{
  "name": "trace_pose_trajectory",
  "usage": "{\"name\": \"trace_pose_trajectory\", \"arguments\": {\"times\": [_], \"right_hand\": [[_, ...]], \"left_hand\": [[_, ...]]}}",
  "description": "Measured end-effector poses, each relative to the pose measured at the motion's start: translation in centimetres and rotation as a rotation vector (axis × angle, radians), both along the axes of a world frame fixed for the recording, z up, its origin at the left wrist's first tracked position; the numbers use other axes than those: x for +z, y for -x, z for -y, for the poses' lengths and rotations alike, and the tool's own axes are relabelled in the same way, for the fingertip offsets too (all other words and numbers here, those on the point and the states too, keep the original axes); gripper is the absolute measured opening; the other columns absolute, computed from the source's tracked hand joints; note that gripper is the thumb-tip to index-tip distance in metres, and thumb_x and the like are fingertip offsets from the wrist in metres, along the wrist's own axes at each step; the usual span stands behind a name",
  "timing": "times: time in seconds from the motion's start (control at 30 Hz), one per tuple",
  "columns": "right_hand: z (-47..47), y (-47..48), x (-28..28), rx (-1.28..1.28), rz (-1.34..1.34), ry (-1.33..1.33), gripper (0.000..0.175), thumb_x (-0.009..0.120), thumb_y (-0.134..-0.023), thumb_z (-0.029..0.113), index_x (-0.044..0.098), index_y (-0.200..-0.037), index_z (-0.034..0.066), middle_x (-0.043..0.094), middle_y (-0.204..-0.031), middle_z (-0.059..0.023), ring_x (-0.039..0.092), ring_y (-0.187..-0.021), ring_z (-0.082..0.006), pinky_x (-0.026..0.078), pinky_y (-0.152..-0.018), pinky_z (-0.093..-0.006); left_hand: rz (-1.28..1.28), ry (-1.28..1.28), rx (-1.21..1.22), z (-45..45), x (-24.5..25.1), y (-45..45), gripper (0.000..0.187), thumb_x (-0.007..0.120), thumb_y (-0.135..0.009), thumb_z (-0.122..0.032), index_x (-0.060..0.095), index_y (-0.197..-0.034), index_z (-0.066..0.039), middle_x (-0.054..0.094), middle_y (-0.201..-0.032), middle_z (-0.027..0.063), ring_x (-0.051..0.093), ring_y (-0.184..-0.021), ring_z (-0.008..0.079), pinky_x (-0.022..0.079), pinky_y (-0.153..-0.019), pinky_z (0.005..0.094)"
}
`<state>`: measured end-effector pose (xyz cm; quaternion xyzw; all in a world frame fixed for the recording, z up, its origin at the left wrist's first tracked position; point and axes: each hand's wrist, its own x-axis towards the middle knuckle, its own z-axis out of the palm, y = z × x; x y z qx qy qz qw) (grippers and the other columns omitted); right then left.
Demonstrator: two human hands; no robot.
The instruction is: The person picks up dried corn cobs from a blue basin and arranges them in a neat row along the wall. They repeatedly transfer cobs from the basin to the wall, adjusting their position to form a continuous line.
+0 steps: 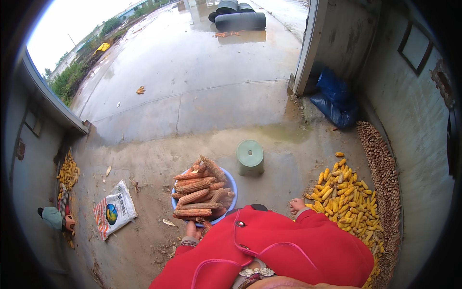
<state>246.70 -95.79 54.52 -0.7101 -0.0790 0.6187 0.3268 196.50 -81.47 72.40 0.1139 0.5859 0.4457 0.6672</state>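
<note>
My left hand (193, 230) is at the near rim of a blue plastic basin (235, 188), beside a reddish cob. Whether its fingers grip the rim or only touch it is unclear. Shelled corn cobs (196, 195), reddish and bare of kernels, are heaped above the basin's rim. Off to the right, my right hand (297, 205) is held with curled fingers at the left edge of a pile of yellow corn ears (343, 195). Nothing shows plainly in it. My red coat hides part of the basin and of the pile.
A green plastic stool (250, 155) stands beyond the basin. Stacked cobs (379, 162) line the right wall below blue plastic bags (335, 101). At left lie a printed sack (115, 209), more corn (69, 171) and an unclear teal-and-plaid figure (54, 218). Black rolls (240, 21) lie outside.
</note>
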Motion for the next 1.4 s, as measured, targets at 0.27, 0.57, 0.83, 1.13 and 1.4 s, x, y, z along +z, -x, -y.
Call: {"name": "trace_pose_trajectory", "arguments": {"times": [0.27, 0.57, 0.83, 1.13, 1.4], "right_hand": [[-9.5, 2.2, 3.3, -0.059, -0.019, 0.017, 0.04, 0.053, -0.086, 0.018, 0.051, -0.123, 0.0042, 0.063, -0.093, -0.0107, 0.065, -0.066, -0.0223, 0.051, -0.049, -0.0345], [-14.6, 1.3, 3.4, -0.027, -0.066, 0.059, 0.042, 0.053, -0.087, 0.02, 0.049, -0.126, 0.0052, 0.062, -0.097, -0.0102, 0.065, -0.068, -0.0227, 0.051, -0.05, -0.0354], [-19.2, -3.8, 1.0, -0.062, 0.053, 0.126, 0.034, 0.054, -0.082, 0.017, 0.06, -0.111, 0.0013, 0.064, -0.087, -0.0096, 0.064, -0.063, -0.0188, 0.05, -0.047, -0.0317], [-26.9, -4.7, 0.7, 0.011, -0.029, 0.045, 0.045, 0.054, -0.083, 0.02, 0.052, -0.124, 0.0024, 0.064, -0.091, -0.0093, 0.064, -0.064, -0.0188, 0.049, -0.045, -0.0304], [-29.2, 1.7, -2.9, 0.031, 0.006, 0.119, 0.042, 0.055, -0.083, 0.022, 0.057, -0.12, 0.0027, 0.066, -0.082, -0.011, 0.062, -0.057, -0.0178, 0.046, -0.044, -0.0316]], "left_hand": [[-0.126, -0.06, -0.225, -16.4, 5.6, -3.6, 0.036, 0.046, -0.087, -0.014, 0.048, -0.121, -0.004, 0.057, -0.114, 0.0162, 0.058, -0.101, 0.0341, 0.054, -0.076, 0.0545], [-0.146, -0.058, -0.25, -25.2, 7.4, -9.4, 0.036, 0.046, -0.09, -0.016, 0.046, -0.124, -0.004, 0.055, -0.118, 0.0148, 0.057, -0.104, 0.0328, 0.052, -0.077, 0.0567], [-0.081, -0.019, -0.235, -29.1, 5.5, -12.2, 0.036, 0.052, -0.089, -0.017, 0.048, -0.124, -0.008, 0.058, -0.116, 0.0117, 0.059, -0.101, 0.0312, 0.054, -0.074, 0.0534], [-0.149, 0.039, -0.212, -32.4, 6.3, -15.1, 0.033, 0.054, -0.089, -0.017, 0.05, -0.12, -0.006, 0.059, -0.113, 0.0109, 0.06, -0.098, 0.0303, 0.053, -0.074, 0.0529], [-0.295, 0.06, -0.319, -38.2, 3.5, -12.7, 0.041, 0.059, -0.089, -0.032, 0.049, -0.121, -0.008, 0.059, -0.111, 0.0055, 0.059, -0.097, 0.0229, 0.052, -0.076, 0.0437]]}}
